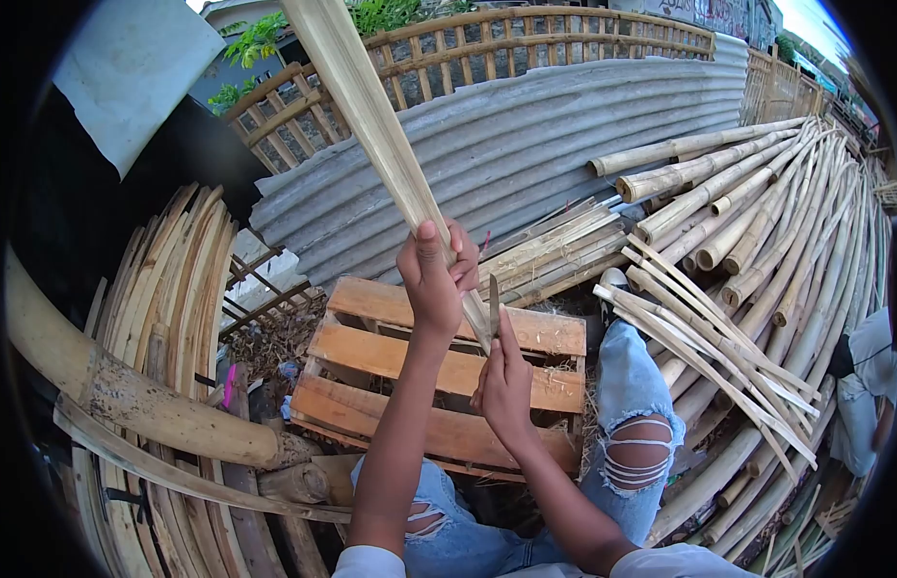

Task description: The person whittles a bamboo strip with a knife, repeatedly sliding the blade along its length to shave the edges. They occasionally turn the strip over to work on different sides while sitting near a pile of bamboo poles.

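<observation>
A long, pale bamboo strip [376, 120] slants from the top of the view down to the middle. My left hand [439, 275] is wrapped round it near its lower end. Just below and to the right, my right hand [506, 385] is closed on a knife, whose narrow blade [494, 301] points upward beside the strip's lower tip. The knife's handle is hidden in the fingers. Under both hands lies an orange-brown slatted wooden pallet [448, 371].
Bamboo poles [747, 250] and thin split strips [718, 356] fill the right. More strips [164, 279] and a thick pole [159, 400] lie left. Corrugated sheeting [526, 144] and a bamboo fence [448, 63] stand behind. Part of another person [868, 385] shows at the right edge.
</observation>
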Tool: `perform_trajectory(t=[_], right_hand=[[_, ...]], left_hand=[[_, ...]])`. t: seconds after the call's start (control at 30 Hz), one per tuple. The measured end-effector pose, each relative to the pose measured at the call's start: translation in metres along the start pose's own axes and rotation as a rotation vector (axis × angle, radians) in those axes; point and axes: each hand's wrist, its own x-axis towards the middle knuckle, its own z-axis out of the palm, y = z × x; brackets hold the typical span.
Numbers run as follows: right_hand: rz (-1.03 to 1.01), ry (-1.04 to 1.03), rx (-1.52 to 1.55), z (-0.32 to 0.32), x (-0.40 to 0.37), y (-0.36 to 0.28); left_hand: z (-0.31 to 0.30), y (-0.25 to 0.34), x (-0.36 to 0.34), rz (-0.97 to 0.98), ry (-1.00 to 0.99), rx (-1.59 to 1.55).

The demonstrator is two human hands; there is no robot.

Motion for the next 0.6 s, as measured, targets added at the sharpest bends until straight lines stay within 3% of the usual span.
perform_trajectory(t=[0.3,0.6], right_hand=[[0.125,0.02,0.042,-0.036,0.004,0.014],[-0.062,-0.042,-0.138,-0.017,-0.01,0.003]], left_hand=[[-0.015,0.025,-0.007,-0.028,0.075,0.037],[-0.006,0.022,-0.01,0.005,0.096,0.072]])
